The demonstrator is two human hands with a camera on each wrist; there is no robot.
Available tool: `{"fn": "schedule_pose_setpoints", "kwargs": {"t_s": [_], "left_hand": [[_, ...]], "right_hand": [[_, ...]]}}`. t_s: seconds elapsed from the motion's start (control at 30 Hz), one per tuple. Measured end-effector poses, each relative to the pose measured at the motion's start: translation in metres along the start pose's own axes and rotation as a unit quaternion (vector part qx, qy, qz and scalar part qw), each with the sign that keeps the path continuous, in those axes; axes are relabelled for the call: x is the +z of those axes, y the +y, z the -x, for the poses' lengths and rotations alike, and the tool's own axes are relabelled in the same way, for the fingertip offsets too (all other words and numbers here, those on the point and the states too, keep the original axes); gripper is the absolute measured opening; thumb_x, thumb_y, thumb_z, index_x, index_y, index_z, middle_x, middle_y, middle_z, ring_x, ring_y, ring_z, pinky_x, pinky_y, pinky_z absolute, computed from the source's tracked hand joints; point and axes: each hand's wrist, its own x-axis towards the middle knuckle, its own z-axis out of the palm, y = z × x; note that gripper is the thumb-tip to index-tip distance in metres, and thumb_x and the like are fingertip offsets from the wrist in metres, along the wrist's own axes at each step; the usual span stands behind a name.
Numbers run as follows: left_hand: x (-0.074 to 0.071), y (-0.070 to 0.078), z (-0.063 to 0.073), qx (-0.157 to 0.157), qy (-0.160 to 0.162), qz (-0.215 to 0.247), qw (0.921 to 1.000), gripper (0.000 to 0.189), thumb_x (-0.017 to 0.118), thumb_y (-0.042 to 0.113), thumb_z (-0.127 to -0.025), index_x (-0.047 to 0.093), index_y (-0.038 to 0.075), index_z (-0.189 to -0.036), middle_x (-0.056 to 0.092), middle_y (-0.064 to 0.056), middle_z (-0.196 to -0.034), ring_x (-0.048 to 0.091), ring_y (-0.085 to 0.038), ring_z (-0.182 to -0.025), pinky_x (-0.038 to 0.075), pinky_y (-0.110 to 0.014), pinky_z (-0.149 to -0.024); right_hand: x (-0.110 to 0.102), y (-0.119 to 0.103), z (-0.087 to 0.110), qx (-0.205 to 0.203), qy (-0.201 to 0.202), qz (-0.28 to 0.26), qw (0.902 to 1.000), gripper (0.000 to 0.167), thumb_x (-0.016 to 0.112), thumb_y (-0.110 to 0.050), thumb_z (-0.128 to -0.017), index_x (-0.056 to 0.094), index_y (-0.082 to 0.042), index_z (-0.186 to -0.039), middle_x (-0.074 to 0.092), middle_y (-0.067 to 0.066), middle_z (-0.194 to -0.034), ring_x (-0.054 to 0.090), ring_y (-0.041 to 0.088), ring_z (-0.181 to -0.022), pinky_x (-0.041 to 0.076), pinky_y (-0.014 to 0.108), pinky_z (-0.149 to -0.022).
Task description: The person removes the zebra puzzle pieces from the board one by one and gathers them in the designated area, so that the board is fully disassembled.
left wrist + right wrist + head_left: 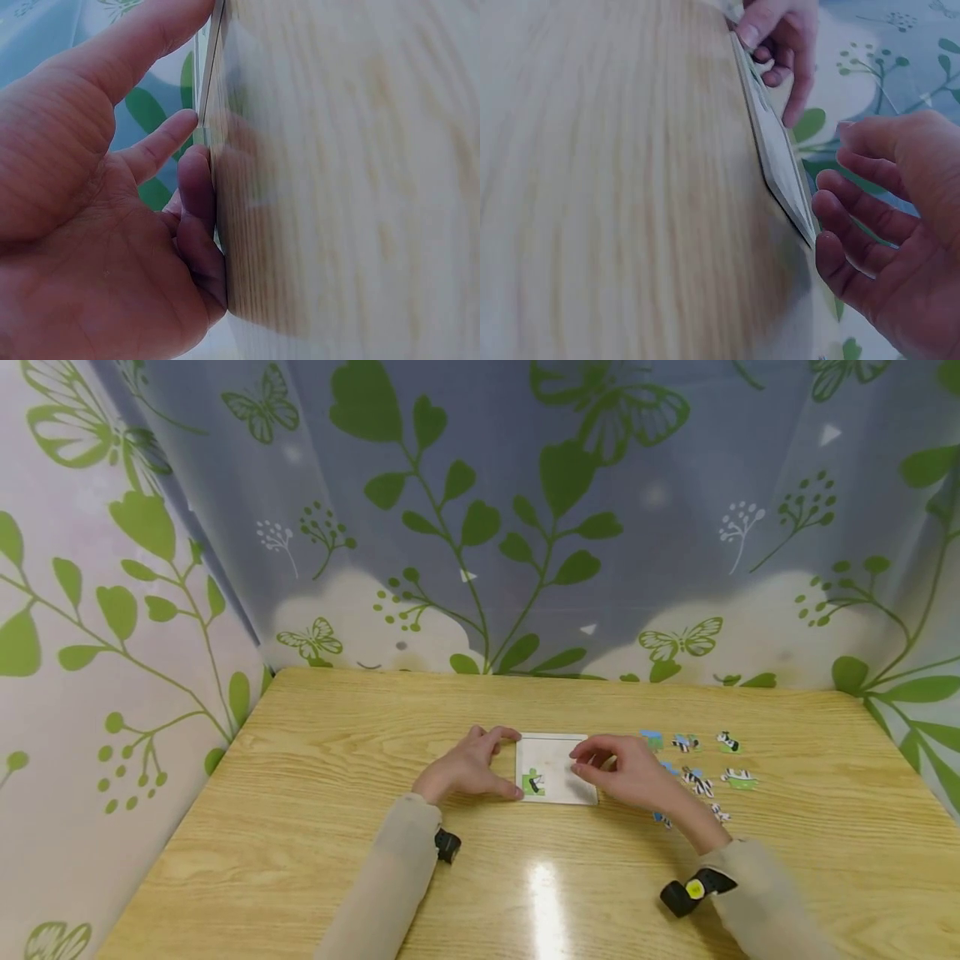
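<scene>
A white puzzle tray [558,756] lies flat on the table, with one green and black puzzle piece [533,783] in its lower left corner. My left hand [474,765] holds the tray by its left edge, the thumb at the near corner and the index finger at the far corner. Over the tray's right side hovers my right hand [626,772], its fingers loosely bent and apart from the thumb. The right wrist view shows no piece in this hand [896,217], which is beside the tray [772,142].
Several loose puzzle pieces lie right of the tray, among them a panda piece [727,742], a zebra piece [741,778] and a blue and green piece [652,741]. My right forearm partly covers this group. A patterned curtain [495,527] hangs behind the wooden table [300,760].
</scene>
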Motion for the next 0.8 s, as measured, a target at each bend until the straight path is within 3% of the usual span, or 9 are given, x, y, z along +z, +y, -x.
{"fn": "schedule_pose_setpoints", "kwargs": {"t_s": [0.2,0.47,0.63,0.8], "left_hand": [[0.001,0.002,0.0,-0.007,0.002,-0.003,1.0,0.087,0.09,0.036,-0.076,0.045,0.029,-0.15,0.047,-0.007,-0.123,0.047,-0.021,-0.112,0.045,-0.041,-0.092],[0.001,0.002,-0.001,-0.008,0.002,0.0,1.0,0.086,0.09,0.037,-0.076,0.045,0.029,-0.149,0.047,-0.008,-0.125,0.048,-0.022,-0.114,0.046,-0.043,-0.093],[0.0,0.002,-0.001,-0.011,0.0,-0.003,0.9999,0.086,0.089,0.038,-0.076,0.044,0.03,-0.149,0.048,-0.008,-0.126,0.048,-0.023,-0.116,0.046,-0.044,-0.094],[0.0,0.002,-0.001,-0.012,-0.002,-0.003,0.9999,0.086,0.089,0.039,-0.077,0.044,0.03,-0.149,0.048,-0.009,-0.128,0.049,-0.024,-0.117,0.047,-0.046,-0.094]], "right_hand": [[0.014,-0.011,-0.008,-0.013,-0.018,0.002,0.9998,0.013,0.072,-0.021,-0.096,0.074,-0.013,-0.106,0.07,-0.002,-0.09,0.063,0.011,-0.079,0.053,0.026,-0.068],[0.028,-0.015,-0.016,-0.073,-0.014,0.055,0.9957,0.018,0.078,-0.016,-0.089,0.075,-0.009,-0.105,0.071,0.0,-0.091,0.06,0.007,-0.079,0.051,0.025,-0.071],[0.032,-0.017,-0.019,-0.07,-0.025,0.099,0.9923,0.025,0.08,-0.023,-0.087,0.075,-0.013,-0.11,0.065,0.001,-0.095,0.054,0.01,-0.08,0.045,0.026,-0.071],[0.033,-0.019,-0.02,-0.054,-0.044,0.099,0.9926,0.028,0.078,-0.025,-0.09,0.076,-0.017,-0.116,0.062,0.003,-0.097,0.052,0.011,-0.079,0.043,0.027,-0.069]]}}
